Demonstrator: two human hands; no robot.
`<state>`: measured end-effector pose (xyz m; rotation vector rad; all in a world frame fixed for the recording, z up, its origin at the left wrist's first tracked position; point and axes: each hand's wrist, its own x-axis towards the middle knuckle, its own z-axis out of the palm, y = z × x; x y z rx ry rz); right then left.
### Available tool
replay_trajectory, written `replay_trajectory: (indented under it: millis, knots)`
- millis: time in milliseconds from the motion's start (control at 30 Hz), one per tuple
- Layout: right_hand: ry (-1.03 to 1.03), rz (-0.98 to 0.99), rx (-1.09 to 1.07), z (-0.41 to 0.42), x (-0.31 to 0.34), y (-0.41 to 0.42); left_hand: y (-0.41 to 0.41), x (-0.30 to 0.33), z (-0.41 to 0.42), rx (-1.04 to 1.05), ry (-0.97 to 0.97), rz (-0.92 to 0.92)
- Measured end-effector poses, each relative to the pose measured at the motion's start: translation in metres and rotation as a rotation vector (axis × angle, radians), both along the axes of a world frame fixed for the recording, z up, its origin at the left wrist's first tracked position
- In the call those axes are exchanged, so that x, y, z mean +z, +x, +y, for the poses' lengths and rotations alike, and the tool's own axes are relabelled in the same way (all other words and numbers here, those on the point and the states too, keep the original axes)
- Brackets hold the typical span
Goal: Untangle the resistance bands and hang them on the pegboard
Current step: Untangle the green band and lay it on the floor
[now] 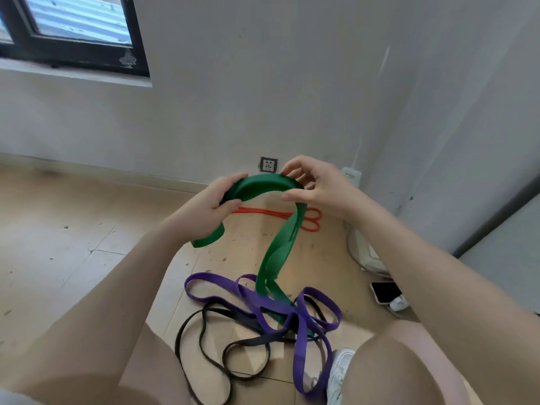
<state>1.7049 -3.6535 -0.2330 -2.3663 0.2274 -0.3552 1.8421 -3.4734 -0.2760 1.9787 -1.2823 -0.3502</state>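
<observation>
Left hand [210,204]: fingers curled round one end of the green band [280,249].
Right hand [318,185]: thumb and forefinger pinch the band's arch; other fingers loosely spread.
Green band: arched between the hands, tail hanging into the floor [87,258] pile.
Pile: purple band [299,352] and black band [257,340], tangled.
Red band [263,211]: on the floor near the wall, apart.

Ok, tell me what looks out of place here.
The green band, held by the left hand and right hand, drops into a knot with the purple band and black band on the floor. A phone lies loose there too.
</observation>
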Motion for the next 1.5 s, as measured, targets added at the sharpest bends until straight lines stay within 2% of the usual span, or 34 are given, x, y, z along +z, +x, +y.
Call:
replay_trajectory:
  millis: [133,267,367,433,533,633,800,900,1033,1133,1300,1400,1500]
  knots:
    - [0.056,-0.049,0.009,0.009,0.030,0.012,0.002,0.010,-0.009,0.064,-0.075,-0.070]
    - [0.100,-0.025,0.052,0.018,0.051,0.022,-0.003,0.042,-0.015,-0.011,-0.109,0.095]
    - [0.104,-0.023,0.026,0.019,0.048,0.023,-0.007,0.063,-0.027,-0.040,-0.049,-0.166]
    - [0.176,-0.032,0.000,0.017,0.038,0.019,-0.011,0.071,-0.037,-0.059,0.078,-0.327]
    - [0.292,-0.083,-0.065,0.010,0.014,0.007,-0.015,0.072,-0.045,-0.112,0.246,-0.443]
    - [0.465,-0.116,-0.051,0.007,-0.015,-0.006,-0.021,0.063,-0.047,-0.124,0.187,-0.371]
    - [0.589,-0.067,-0.039,0.005,-0.073,-0.029,-0.024,0.053,-0.044,-0.030,-0.029,-0.208]
    - [0.569,0.034,0.003,0.007,-0.095,-0.030,-0.025,0.055,-0.042,0.017,-0.158,-0.036]
    - [0.493,-0.021,-0.018,0.015,-0.108,-0.020,-0.033,0.055,-0.044,0.027,-0.285,0.170]
    - [0.361,-0.112,-0.097,0.021,-0.108,-0.015,-0.032,0.055,-0.041,0.067,-0.370,0.251]
    - [0.344,-0.205,-0.290,0.006,-0.081,-0.008,-0.022,0.059,-0.031,0.117,-0.509,0.347]
    - [0.435,-0.305,-0.404,-0.006,-0.058,-0.005,-0.012,0.047,-0.023,0.157,-0.470,0.346]
    - [0.461,-0.324,-0.399,-0.015,-0.041,-0.006,-0.008,0.027,-0.016,0.197,-0.396,0.343]
